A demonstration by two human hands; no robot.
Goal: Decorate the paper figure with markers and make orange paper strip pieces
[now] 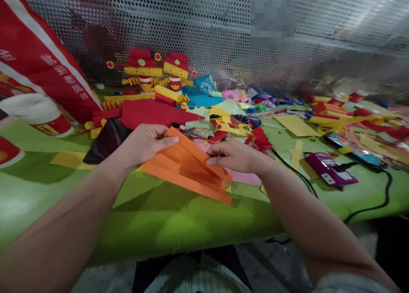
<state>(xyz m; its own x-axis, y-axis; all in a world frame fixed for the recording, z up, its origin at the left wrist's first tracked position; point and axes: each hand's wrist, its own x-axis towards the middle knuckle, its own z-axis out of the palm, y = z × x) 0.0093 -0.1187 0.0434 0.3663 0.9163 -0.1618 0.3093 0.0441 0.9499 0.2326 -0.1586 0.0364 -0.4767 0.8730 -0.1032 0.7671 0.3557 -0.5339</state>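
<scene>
Between my hands is a folded sheet of orange paper, tilted just above the green table near its front edge. Several lengthwise creases run across it, and its edges stand up in narrow strips. My left hand pinches the upper left corner, thumb on top. On the upper right edge, my right hand closes thumb and fingers over the folded strip. Pink paper lies partly hidden beneath the right hand. Behind the orange sheet are a black marker and red paper.
Two red-and-yellow paper figures stand at the back. A white paper cup and a dark phone sit left. Paper scraps spread across the middle. At right lie a purple power adapter with a black cable and another phone.
</scene>
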